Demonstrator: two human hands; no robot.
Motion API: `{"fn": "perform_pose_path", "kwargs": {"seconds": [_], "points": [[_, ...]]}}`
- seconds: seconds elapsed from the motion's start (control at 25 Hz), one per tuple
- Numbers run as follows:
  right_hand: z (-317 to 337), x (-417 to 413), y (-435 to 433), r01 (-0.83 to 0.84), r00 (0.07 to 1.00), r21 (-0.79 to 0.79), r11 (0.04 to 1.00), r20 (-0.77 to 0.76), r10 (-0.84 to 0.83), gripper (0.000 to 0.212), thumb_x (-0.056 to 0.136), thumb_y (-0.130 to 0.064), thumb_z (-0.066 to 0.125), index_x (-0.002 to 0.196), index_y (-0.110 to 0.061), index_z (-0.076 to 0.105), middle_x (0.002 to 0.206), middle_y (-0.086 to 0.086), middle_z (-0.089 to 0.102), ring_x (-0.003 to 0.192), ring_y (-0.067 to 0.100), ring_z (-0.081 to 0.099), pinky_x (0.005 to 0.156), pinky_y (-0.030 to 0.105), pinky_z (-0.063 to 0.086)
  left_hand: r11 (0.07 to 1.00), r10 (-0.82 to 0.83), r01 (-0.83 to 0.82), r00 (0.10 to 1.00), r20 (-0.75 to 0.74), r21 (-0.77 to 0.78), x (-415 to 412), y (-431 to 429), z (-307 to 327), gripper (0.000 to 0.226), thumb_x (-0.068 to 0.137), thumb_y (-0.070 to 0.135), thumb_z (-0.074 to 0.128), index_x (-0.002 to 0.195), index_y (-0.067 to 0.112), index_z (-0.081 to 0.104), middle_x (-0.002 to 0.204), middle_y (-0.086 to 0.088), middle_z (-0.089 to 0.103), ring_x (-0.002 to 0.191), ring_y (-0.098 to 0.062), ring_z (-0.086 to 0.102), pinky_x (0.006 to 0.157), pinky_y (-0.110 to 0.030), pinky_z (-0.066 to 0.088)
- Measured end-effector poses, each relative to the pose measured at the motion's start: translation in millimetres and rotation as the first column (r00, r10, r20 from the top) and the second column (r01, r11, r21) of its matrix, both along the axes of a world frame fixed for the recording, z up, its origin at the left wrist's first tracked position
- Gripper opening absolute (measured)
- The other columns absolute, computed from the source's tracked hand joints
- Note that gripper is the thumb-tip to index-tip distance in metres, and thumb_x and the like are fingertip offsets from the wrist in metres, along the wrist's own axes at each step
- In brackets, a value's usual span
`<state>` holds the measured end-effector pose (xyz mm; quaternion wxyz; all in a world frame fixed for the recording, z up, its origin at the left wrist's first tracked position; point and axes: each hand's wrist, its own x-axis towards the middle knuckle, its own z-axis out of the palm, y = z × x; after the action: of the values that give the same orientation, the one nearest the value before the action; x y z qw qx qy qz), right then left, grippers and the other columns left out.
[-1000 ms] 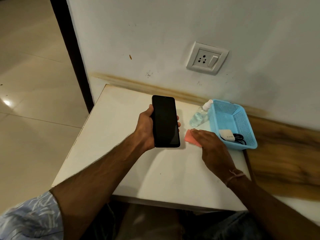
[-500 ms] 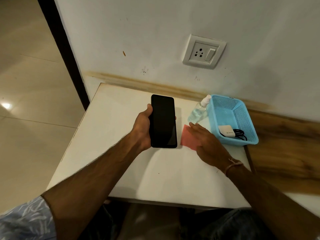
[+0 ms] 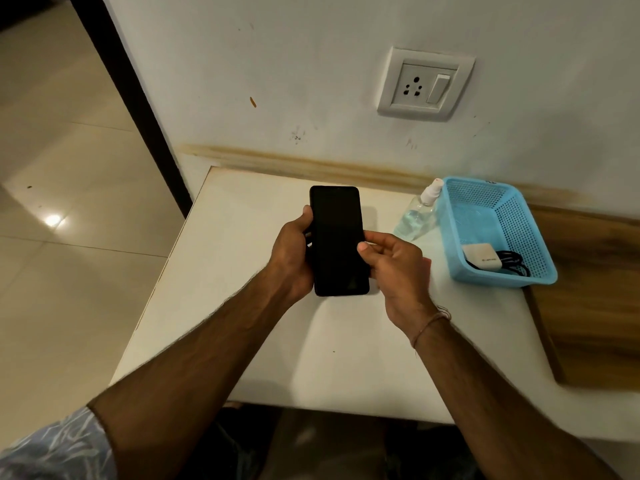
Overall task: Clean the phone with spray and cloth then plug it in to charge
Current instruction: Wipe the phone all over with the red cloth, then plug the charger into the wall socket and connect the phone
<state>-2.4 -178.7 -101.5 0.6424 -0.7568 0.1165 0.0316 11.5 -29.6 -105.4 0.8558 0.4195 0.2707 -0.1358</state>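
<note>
My left hand (image 3: 291, 258) holds a black phone (image 3: 337, 237) upright over the white table (image 3: 311, 358), its dark screen facing me. My right hand (image 3: 398, 268) pinches the phone's right edge, thumb on the screen and fingers behind it. A sliver of pink cloth (image 3: 428, 263) shows past the right hand's knuckles; I cannot tell whether it lies on the table or is in that hand. A clear spray bottle (image 3: 417, 216) with a white nozzle stands to the right, against a blue basket (image 3: 502, 280). A white charger (image 3: 481, 258) and black cable (image 3: 512, 265) lie in the basket.
A white wall socket with a switch (image 3: 426, 86) sits on the wall above the table's back edge. A wooden surface (image 3: 588, 306) adjoins the table on the right. Tiled floor and a dark door frame lie to the left.
My right hand has left the table, where it rested on the pink cloth, and come up to the phone's right edge. The cloth is now almost hidden. The left hand still holds the phone.
</note>
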Motion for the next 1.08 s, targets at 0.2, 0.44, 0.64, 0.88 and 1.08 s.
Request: {"fn": "perform_pose_path", "kwargs": {"seconds": [0.2,0.44,0.64,0.88,1.08], "points": [[-6,8,1,0.044,0.999,-0.007,0.999,0.005,-0.044,0.019,0.089,-0.010,0.069,0.108,-0.015,0.070,0.091,-0.003,0.073,0.086,0.009,0.070,0.081,0.028,0.060,0.939,0.114,-0.124,0.992,0.050,0.320,8,9,-5,0.019,0.098,0.008,0.053,0.102,0.007,0.071,0.093,-0.008,0.073,0.081,-0.023,0.070,0.063,-0.030,0.056],[-8,11,1,0.015,1.000,-0.101,0.995,0.022,-0.013,0.024,0.088,-0.013,0.071,0.112,-0.012,0.070,0.093,0.000,0.073,0.093,0.017,0.071,0.082,0.028,0.059,0.884,0.062,-0.109,0.991,0.117,0.456,2,10,1,0.023,0.100,0.000,0.049,0.107,0.010,0.068,0.096,-0.007,0.073,0.079,-0.019,0.070,0.058,-0.027,0.055],[17,7,-6,0.018,0.998,0.060,0.998,0.059,-0.022,0.022,0.087,-0.011,0.072,0.109,-0.013,0.072,0.094,0.003,0.076,0.088,0.019,0.073,0.079,0.040,0.061,0.938,0.032,-0.149,0.937,0.349,0.314,-7,11,26,0.023,0.098,0.002,0.054,0.112,0.011,0.070,0.080,-0.001,0.072,0.062,-0.012,0.065,0.062,-0.028,0.054],[54,-2,-18,-0.120,0.980,0.192,0.974,0.180,0.086,0.018,0.089,-0.008,0.067,0.105,-0.014,0.070,0.095,0.008,0.076,0.090,0.021,0.074,0.077,0.036,0.061,0.982,0.037,-0.121,0.878,0.476,0.146,-16,10,56,0.024,0.096,0.006,0.057,0.116,0.013,0.068,0.097,-0.010,0.066,0.076,-0.023,0.053,0.063,-0.027,0.050],[73,-11,-24,-0.185,0.972,0.215,0.959,0.186,0.146,0.026,0.079,-0.022,0.067,0.104,-0.017,0.069,0.097,0.009,0.076,0.093,0.023,0.074,0.082,0.048,0.059,0.995,0.004,-0.058,0.852,0.524,0.086,-21,9,66,0.027,0.086,0.014,0.064,0.112,0.016,0.070,0.101,-0.008,0.068,0.091,-0.033,0.049,0.074,-0.033,0.047]]}}
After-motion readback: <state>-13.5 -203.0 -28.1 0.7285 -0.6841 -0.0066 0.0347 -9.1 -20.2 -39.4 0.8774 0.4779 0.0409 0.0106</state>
